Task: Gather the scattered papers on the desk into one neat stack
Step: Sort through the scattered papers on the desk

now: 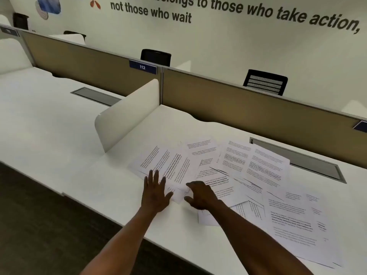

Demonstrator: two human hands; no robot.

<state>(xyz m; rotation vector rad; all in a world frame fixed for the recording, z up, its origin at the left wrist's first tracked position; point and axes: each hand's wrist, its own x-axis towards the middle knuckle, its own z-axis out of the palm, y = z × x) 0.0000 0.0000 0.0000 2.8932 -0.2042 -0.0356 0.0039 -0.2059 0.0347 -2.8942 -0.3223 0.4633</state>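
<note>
Several printed white papers lie scattered and overlapping across the white desk, from its middle to the right front corner. My left hand lies flat with fingers spread on the near left edge of the leftmost sheets. My right hand hovers curled over the near corner of those same sheets, thumb and fingers apart, touching the paper edge. A large sheet rests closest to me on the right.
A white curved divider stands left of the papers. A tan partition runs along the desk's back, with a grey cable tray in front of it. Black chairs sit beyond. The desk's front edge drops to dark floor.
</note>
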